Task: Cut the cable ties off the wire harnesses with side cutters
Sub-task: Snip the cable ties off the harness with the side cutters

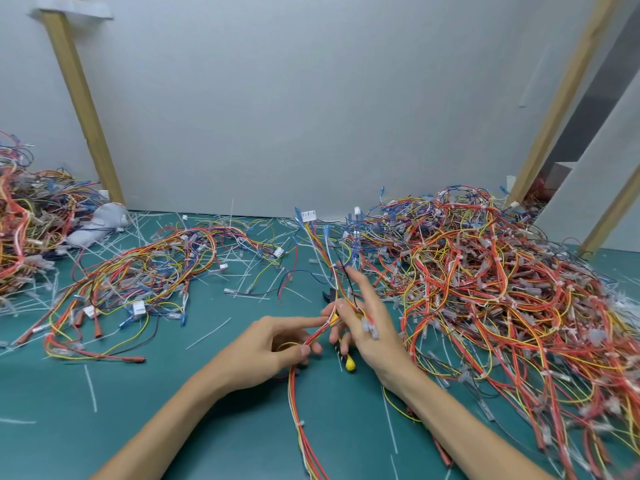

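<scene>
Grey wall panel w/ wood battens is standing behind the green table mat. L hand is pinching a red/yellow wire harness near the table's front-centre. R hand is gripping the side cutters, fingers curled round the handles, index sticking out straight. A white cable tie is sitting on the harness nearer the front edge. Big harness pile is filling the right side, smaller pile lying mid-left. Cut tie strips are littering the mat.
</scene>
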